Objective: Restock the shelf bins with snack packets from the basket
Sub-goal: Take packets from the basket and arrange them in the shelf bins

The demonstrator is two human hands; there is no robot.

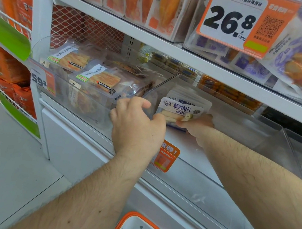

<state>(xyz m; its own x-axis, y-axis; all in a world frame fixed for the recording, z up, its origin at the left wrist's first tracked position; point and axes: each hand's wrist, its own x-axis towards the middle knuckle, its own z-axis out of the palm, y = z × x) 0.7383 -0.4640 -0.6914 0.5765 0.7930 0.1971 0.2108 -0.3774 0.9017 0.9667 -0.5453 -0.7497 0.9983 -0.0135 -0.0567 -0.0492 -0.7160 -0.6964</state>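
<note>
A white grilled fish fillet packet stands upright in the clear shelf bin, long axis vertical, pinched at its lower edge by the right hand at its 4 o'clock, while the left hand, fingers curled, touches its 8 o'clock side.

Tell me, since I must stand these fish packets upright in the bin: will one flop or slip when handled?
The fish packet looks like a thin glossy pouch, so probably light and somewhat slippery. It stays flat while both hands, left hand and right hand, steady it against others behind, so likely semi-stiff. Alone it might tip in the clear bin.
</note>
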